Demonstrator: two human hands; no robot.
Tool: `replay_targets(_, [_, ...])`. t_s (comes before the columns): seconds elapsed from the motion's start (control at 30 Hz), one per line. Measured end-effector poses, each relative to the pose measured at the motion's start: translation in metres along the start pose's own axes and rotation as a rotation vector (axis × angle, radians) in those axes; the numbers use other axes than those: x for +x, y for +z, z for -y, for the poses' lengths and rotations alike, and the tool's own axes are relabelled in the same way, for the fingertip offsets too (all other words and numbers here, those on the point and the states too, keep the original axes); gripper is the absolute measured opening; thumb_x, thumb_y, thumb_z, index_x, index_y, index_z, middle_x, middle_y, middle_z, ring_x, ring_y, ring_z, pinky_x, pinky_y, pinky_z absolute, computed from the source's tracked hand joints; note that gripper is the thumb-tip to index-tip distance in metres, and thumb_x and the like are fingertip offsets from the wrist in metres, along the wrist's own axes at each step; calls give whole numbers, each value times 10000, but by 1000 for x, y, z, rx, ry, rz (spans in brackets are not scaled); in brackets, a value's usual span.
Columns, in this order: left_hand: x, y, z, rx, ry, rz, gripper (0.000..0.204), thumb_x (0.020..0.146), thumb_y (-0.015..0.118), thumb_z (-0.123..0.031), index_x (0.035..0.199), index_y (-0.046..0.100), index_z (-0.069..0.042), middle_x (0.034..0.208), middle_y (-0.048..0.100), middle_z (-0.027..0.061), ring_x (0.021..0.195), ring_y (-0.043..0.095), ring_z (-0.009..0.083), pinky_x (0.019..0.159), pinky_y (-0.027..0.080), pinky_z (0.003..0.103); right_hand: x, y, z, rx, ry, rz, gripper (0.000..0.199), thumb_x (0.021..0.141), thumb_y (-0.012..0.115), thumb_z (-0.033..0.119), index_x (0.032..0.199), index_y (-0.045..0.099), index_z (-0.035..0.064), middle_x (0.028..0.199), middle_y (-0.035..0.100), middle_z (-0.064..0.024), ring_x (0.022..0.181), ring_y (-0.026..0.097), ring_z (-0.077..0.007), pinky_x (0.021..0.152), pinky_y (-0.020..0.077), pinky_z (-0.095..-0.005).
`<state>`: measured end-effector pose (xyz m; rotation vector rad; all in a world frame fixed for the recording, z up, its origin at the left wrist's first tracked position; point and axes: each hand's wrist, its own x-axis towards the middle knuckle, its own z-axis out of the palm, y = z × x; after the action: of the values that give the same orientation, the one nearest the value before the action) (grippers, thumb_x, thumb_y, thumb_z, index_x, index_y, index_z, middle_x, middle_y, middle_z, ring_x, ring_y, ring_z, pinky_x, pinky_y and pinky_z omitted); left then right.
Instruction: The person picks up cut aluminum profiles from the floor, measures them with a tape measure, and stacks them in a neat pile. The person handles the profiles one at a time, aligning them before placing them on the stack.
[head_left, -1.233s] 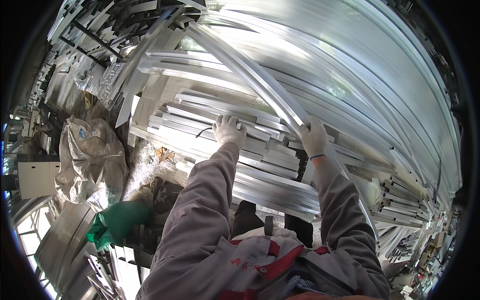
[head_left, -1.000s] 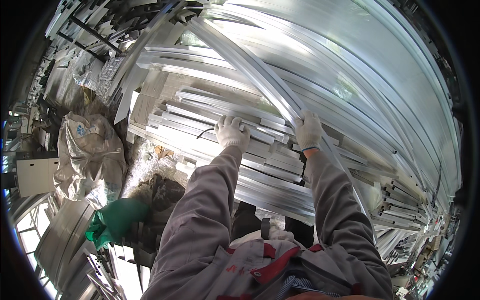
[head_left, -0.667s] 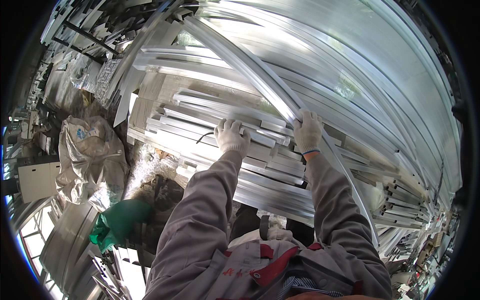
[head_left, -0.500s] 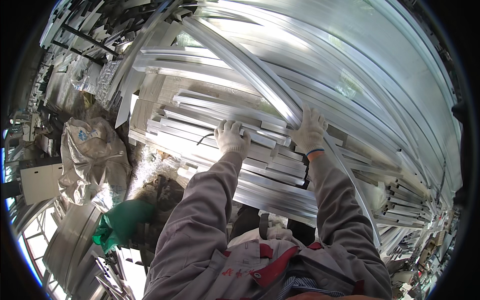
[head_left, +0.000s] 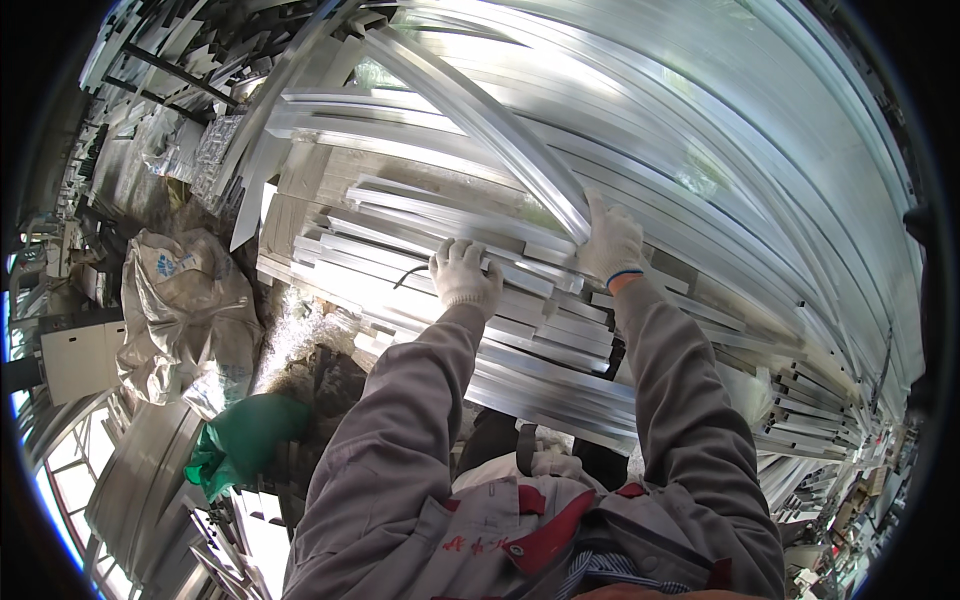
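Note:
My left hand (head_left: 465, 275), in a white work glove, lies on a stack of silvery metal profiles (head_left: 400, 235) with its fingers spread over them. It grips nothing that I can see. My right hand (head_left: 611, 240), gloved too with a blue-edged cuff, is closed at the near end of a long metal profile (head_left: 480, 115). This profile slants from the far left down to my hand, across the other lengths. Part of the right fingers is hidden behind it. A thin dark strap or cord (head_left: 408, 275) sticks out beside my left hand.
Long shiny profiles (head_left: 690, 140) fill the far right side. Ends of bundled profiles (head_left: 800, 410) lie to the right. At the left stand a large beige sack (head_left: 185, 310), a green bag (head_left: 250, 445) and a pale box (head_left: 80, 368). Scrap pieces (head_left: 190, 60) are heaped far left.
The long strip that ran past my right forearm toward the lower right no longer shows there. My right hand has shifted slightly left with the slanted profile; my left hand has stayed put.

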<state>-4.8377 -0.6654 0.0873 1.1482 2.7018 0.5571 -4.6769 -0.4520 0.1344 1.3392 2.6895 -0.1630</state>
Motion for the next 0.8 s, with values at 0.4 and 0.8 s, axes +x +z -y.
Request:
replay_targets(0.4, [0, -1, 1, -14, -10, 24, 401, 943, 726, -350, 1278, 775, -135, 1443, 668, 83, 1520, 460, 324, 1308, 296, 534, -2, -5, 0, 9, -47, 64, 1002, 804, 933, 319, 1671, 431, 290, 1280, 678, -183, 1201, 700, -392, 991, 543, -527])
replay_targets(0.8, [3, -1, -4, 33, -60, 118, 383, 983, 743, -331, 1320, 760, -150, 1514, 623, 71, 1561, 420, 316, 1341, 277, 509, -6, -34, -66, 352, -67, 173, 1076, 783, 883, 372, 1716, 385, 175, 1571, 567, -232, 1443, 572, -447, 1221, 484, -522])
